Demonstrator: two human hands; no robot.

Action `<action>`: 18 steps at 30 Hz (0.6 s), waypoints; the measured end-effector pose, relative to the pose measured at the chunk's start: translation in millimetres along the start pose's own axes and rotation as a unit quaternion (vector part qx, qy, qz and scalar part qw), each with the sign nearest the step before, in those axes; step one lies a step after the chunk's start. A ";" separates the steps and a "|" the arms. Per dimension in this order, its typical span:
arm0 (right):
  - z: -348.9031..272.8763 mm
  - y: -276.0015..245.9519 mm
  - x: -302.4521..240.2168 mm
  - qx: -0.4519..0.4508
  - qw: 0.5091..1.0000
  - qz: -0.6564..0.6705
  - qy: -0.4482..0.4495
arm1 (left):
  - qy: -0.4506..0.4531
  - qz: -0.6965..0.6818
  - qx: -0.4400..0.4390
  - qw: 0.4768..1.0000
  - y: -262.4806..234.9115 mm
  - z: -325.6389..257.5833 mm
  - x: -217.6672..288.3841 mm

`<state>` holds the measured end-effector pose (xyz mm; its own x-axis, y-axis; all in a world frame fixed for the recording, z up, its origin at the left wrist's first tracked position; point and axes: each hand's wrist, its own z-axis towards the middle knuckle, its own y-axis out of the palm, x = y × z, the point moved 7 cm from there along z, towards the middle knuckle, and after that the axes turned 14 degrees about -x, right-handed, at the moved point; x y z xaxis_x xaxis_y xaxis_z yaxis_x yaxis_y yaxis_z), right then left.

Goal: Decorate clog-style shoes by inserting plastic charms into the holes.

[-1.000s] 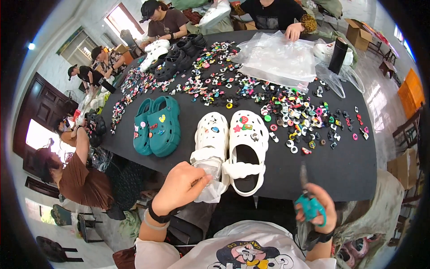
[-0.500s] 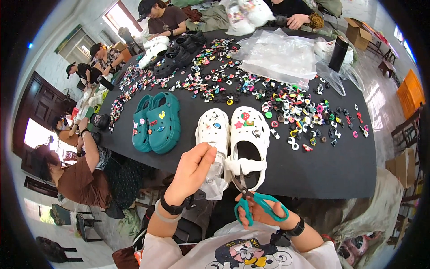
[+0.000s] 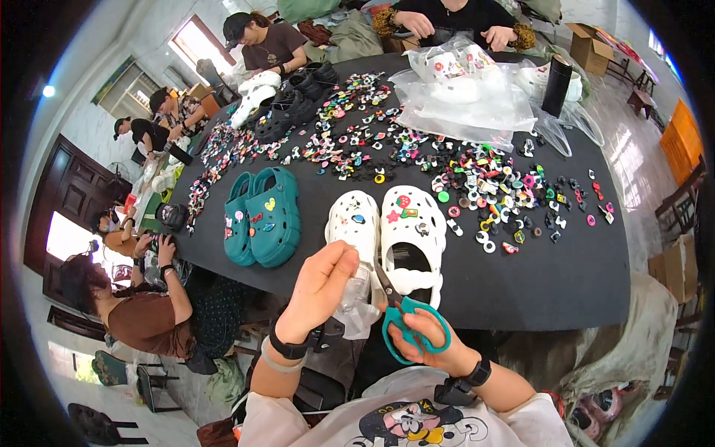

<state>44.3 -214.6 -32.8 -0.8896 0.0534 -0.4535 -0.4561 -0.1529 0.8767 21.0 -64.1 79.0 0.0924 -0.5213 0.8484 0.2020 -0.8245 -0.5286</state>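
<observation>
Black tabletop point(image 3: 536, 276) is carrying white clogs point(image 3: 391, 235) at its near edge. Left hand point(image 3: 322, 287) is pinching a clear bag point(image 3: 356, 298) at the clogs' heels. Right hand point(image 3: 424, 344), out wide a second ago, is now closing teal scissors point(image 3: 406, 316) onto the bag.

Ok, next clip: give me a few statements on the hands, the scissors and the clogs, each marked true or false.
1. The right hand holds teal-handled scissors. True.
2. The left hand rests on the teal clogs. False: it pinches a clear plastic piece at the white clogs.
3. The white clogs lie at the table's near edge. True.
4. The scissors point at the person's chest. False: the blades point up toward the plastic piece.
</observation>
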 end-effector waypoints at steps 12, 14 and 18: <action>-64.4 -18.4 -58.3 0.132 0.970 -0.153 -0.134 | 0.374 -0.253 0.265 0.852 -121.7 -86.6 39.5; -86.7 -19.8 -77.3 0.195 0.938 -0.222 -0.181 | 0.385 -0.261 0.333 0.820 -142.5 -124.0 31.9; -136.6 -24.2 -108.7 0.361 0.826 -0.359 -0.242 | 0.261 -0.125 0.388 0.875 -155.0 -187.5 9.1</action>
<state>155.1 -351.5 -26.6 -0.2086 0.2903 -0.9339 -0.6096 0.7082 0.3563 -192.3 17.7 163.2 -0.4659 -0.5432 0.6985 0.7726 -0.6346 0.0218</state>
